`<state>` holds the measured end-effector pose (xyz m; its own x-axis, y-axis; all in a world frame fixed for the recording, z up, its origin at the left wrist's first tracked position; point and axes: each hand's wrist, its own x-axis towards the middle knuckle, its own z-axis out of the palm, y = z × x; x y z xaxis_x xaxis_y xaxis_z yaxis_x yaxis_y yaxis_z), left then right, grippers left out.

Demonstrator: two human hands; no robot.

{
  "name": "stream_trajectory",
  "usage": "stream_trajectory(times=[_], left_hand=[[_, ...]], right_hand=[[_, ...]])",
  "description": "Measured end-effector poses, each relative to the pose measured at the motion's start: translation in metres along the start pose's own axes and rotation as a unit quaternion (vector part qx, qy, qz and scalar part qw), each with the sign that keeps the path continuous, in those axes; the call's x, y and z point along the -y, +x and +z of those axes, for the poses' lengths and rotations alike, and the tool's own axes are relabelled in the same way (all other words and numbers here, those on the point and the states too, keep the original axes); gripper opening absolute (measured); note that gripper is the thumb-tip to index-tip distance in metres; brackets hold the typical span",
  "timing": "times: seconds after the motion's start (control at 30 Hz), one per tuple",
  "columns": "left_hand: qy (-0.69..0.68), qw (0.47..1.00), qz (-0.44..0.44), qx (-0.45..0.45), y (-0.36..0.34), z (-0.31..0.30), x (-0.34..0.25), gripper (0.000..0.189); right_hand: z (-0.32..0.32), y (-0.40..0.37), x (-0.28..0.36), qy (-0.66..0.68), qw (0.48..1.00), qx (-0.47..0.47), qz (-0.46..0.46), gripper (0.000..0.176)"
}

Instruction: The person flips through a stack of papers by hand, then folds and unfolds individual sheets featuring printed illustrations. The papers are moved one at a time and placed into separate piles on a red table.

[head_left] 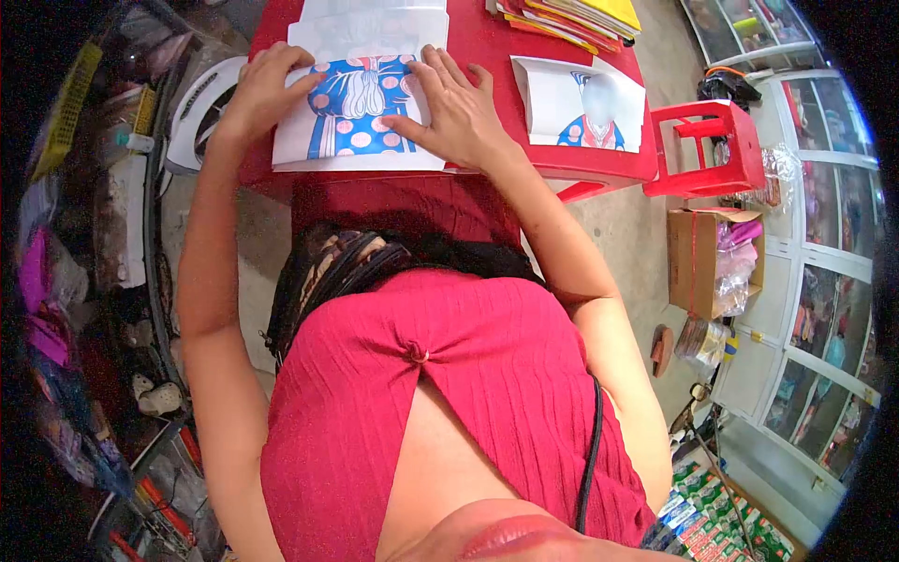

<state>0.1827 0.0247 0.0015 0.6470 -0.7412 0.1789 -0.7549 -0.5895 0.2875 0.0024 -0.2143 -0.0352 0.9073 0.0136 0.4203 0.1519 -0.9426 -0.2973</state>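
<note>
A white sheet with a coloured picture (361, 117) of a blue, pink-dotted garment with a big pale bow lies in front of me at the table's near edge. My left hand (270, 91) rests on its left edge, fingers loosely bent and apart. Across the right side of the sheet my right hand (461, 108) lies flat, its thumb stretched over the picture. Paler sheets (365, 33) extend beyond it. Further right sits another creased sheet (581, 108) with a blue-collared figure, touched by neither hand.
The red table (482, 51) bears a stack of yellow and red paper (571, 21) at its far right. A red stool (716, 150), an open cardboard box (693, 262) and glass-fronted cabinets (829, 215) stand to the right. A white curved object (192, 117) is left of the table.
</note>
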Motion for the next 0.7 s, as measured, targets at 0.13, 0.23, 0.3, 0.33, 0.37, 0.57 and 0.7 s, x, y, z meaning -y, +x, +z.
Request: stream_trajectory(times=[0.13,0.23,0.3,0.33,0.37,0.57,0.7], left_hand=[[-0.105,0.993,-0.035,0.035,0.014,-0.003,0.002,0.033],[-0.197,0.979,-0.025,0.035,0.008,-0.017,-0.002,0.027],[-0.251,0.968,-0.013,0.014,0.002,-0.022,-0.008,0.02],[-0.25,0.968,-0.015,0.011,-0.001,-0.024,-0.011,0.02],[-0.289,0.957,-0.016,-0.023,-0.004,-0.029,-0.015,0.018],[-0.473,0.874,-0.098,0.041,-0.009,-0.065,-0.042,0.022],[-0.534,0.837,-0.07,0.098,-0.008,-0.084,-0.092,0.029]], right_hand=[[0.004,-0.001,-0.004,0.031,0.999,-0.014,-0.009,0.086],[-0.001,-0.001,-0.003,0.029,0.999,-0.015,-0.012,0.089],[-0.008,-0.001,-0.002,0.03,0.999,-0.025,-0.022,0.09],[-0.013,-0.001,0.001,0.029,0.999,-0.035,-0.025,0.091],[-0.023,0.0,0.011,0.03,0.997,-0.055,-0.036,0.093],[-0.073,-0.004,0.068,0.052,0.981,-0.098,-0.159,0.078],[-0.099,-0.012,0.067,0.025,0.97,-0.181,-0.158,0.054]])
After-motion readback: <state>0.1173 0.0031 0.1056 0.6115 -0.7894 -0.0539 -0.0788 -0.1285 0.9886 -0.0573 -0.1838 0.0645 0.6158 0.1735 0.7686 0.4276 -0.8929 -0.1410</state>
